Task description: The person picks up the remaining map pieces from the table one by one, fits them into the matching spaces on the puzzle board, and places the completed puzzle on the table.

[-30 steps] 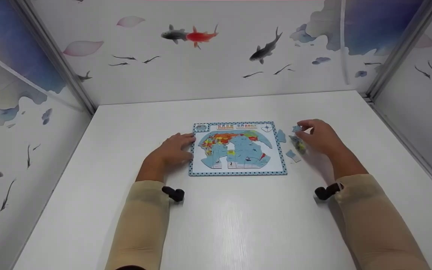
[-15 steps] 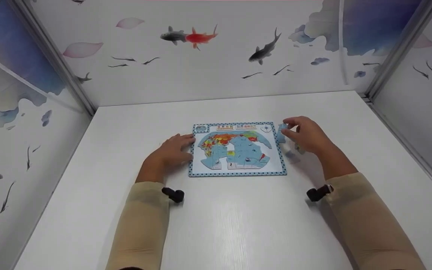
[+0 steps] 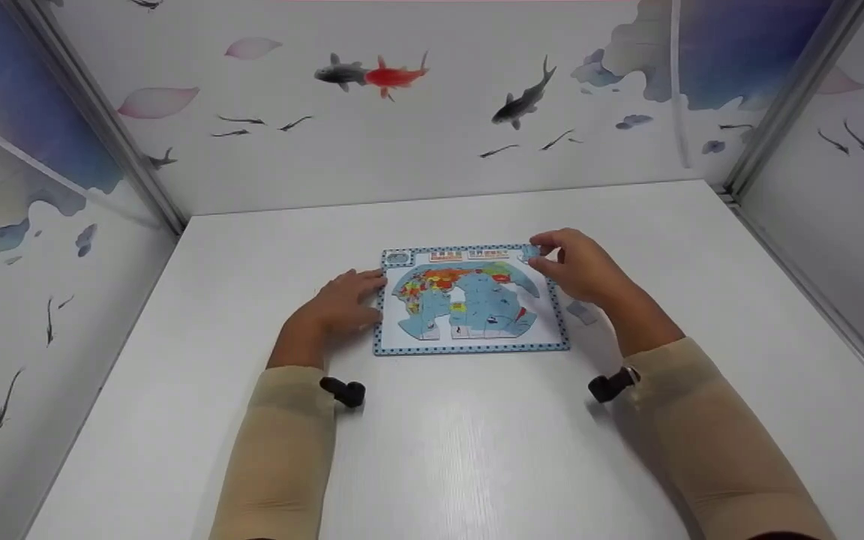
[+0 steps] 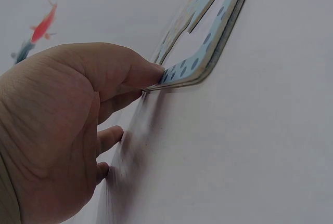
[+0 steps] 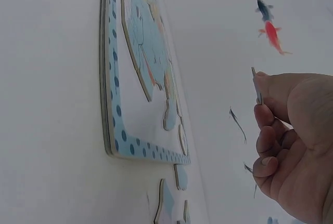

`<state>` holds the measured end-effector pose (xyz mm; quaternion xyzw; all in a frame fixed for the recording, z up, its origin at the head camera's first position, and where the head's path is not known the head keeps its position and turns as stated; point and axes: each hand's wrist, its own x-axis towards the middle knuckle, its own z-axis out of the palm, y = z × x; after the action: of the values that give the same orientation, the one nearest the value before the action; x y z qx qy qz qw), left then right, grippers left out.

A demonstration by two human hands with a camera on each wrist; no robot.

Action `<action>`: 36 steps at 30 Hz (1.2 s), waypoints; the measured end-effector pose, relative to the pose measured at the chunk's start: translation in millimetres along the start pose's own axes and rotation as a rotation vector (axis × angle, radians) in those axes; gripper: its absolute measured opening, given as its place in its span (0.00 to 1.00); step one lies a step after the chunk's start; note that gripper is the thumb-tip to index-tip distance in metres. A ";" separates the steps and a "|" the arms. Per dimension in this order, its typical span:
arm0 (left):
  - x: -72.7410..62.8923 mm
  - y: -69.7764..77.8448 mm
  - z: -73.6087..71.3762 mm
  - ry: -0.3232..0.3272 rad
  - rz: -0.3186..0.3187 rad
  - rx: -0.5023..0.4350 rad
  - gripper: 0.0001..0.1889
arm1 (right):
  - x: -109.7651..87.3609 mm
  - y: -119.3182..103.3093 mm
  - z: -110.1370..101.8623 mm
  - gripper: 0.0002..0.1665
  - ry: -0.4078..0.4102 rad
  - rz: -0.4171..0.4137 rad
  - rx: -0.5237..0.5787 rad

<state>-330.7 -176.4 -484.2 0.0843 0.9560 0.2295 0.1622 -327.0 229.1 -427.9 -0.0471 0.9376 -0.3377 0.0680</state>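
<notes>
A world-map jigsaw puzzle board (image 3: 469,349) with a blue dotted border lies flat on the table, with gaps in the map. My left hand (image 3: 342,300) rests against its left edge; in the left wrist view the thumb (image 4: 148,70) touches the dotted border near a corner. My right hand (image 3: 586,266) pinches a small light-blue puzzle piece (image 3: 530,253) between thumb and fingers, over the board's upper right corner. Seen from the right wrist, this piece (image 5: 256,84) is edge-on and raised above the board.
Loose puzzle pieces lie right of the board, among them a pale one (image 3: 580,312), partly hidden by my right hand in the head view. The right wrist view shows several, including a blue piece (image 5: 165,201). White panels with painted fish (image 3: 394,77) enclose the table (image 3: 439,450).
My right hand has moved left with the puzzle piece, from beside the loose pieces to over the board's upper right corner. My left hand has stayed at the board's left edge.
</notes>
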 end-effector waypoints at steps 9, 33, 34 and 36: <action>1.8 -1.7 -1.0 -0.013 0.008 0.007 0.40 | 1.4 -17.0 12.2 0.30 -0.002 -0.043 0.014; -1.5 -0.7 -0.2 -0.004 0.004 0.017 0.40 | 10.7 -64.4 48.3 0.28 -0.058 -0.108 0.063; -1.6 -0.4 -0.3 -0.004 -0.001 0.015 0.40 | 11.4 -65.6 50.0 0.28 -0.057 -0.110 0.060; -1.8 -0.3 -0.6 -0.003 -0.007 0.010 0.40 | 12.7 -68.1 53.0 0.28 -0.061 -0.120 0.060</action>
<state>-329.2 -177.4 -483.4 0.0820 0.9572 0.2238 0.1640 -328.2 141.9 -426.0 -0.1113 0.9201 -0.3674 0.0775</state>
